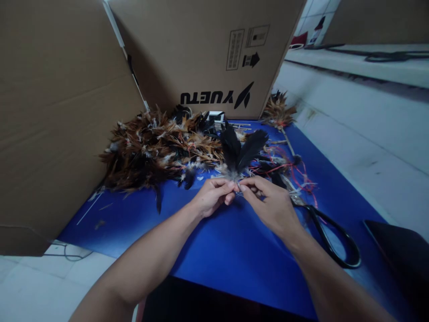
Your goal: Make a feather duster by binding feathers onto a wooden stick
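Together, the fingers point(231, 185) of the left hand point(212, 197) and right hand point(271, 201) pinched the quills of a few black feathers point(241, 150) at mid-frame, above the blue desk point(214, 241). A loosened pinch would likely let them fan apart and drop toward the brown feather pile point(150, 150); the scissors point(330, 239) lay lower right.
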The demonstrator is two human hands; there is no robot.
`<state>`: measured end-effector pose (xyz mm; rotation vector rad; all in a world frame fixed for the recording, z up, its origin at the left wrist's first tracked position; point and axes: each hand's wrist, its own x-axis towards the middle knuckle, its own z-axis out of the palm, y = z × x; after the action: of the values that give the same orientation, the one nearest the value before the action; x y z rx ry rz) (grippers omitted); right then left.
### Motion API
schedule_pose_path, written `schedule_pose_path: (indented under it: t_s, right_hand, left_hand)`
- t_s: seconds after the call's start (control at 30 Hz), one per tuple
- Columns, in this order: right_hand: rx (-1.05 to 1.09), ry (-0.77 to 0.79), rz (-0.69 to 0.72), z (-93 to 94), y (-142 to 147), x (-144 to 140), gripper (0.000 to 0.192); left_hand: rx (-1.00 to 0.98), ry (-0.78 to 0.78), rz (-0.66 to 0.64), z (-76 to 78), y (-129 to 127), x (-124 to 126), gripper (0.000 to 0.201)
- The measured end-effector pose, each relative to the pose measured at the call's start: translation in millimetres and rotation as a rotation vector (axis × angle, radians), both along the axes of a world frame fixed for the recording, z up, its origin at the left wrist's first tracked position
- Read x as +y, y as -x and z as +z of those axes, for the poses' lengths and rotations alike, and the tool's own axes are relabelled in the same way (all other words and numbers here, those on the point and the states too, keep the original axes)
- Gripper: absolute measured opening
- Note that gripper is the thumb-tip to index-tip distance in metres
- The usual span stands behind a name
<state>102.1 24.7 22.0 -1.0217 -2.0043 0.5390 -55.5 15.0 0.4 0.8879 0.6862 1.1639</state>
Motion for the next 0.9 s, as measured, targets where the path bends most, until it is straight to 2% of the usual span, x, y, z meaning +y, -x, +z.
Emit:
schedule_pose_path:
  t_s: [0.3,0.4,0.53,0.77,0.9]
  right_hand:
    - [-0.114,-0.139,0.016,-3.4,-2.4,0.2,0.011]
    - [-0.099,-0.13,-0.008,-2.4,-1.3,0.6,0.009]
    - [-0.031,0.049,-0.052,2.6,-0.1,0.4,0.008]
    - [0.227,0.42,0.021,4.3,0.8,2.6,0.009]
    - [0.289,0.472,0.046,3.5,1.5,2.8,0.012]
  left_hand:
    - [0.041,-0.019,-0.026,-3.3,0.2,-0.2,0.029]
    - [0.046,-0.012,-0.036,-3.7,0.2,-0.4,0.03]
    - [0.034,-0.006,-0.04,-1.9,0.9,-1.1,0.03]
    - [0.014,-0.016,-0.05,1.2,1.7,-3.6,0.032]
    - [-0.012,-0.024,-0.047,1.7,1.8,-4.0,0.031]
